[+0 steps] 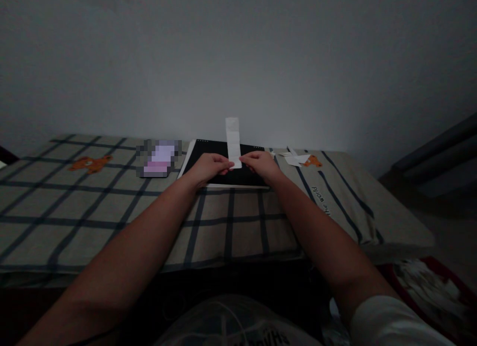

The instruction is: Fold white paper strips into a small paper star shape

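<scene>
A narrow white paper strip (233, 137) with crease lines across it stands up between my two hands. My left hand (214, 168) pinches its lower left edge between thumb and fingers. At the lower right edge, my right hand (262, 163) pinches the same strip. Both hands are just over a black notebook or folder (203, 149), which has white sheets showing along its left and front edges. To the right of my right hand lie folded white paper pieces (297, 159).
A phone with a lit, pixelated screen (159, 159) lies left of the black notebook. Everything rests on a checked cloth (122, 202) with orange bear prints, over a table or bed. A grey wall (238, 52) rises directly behind. Red patterned fabric (432, 291) is at lower right.
</scene>
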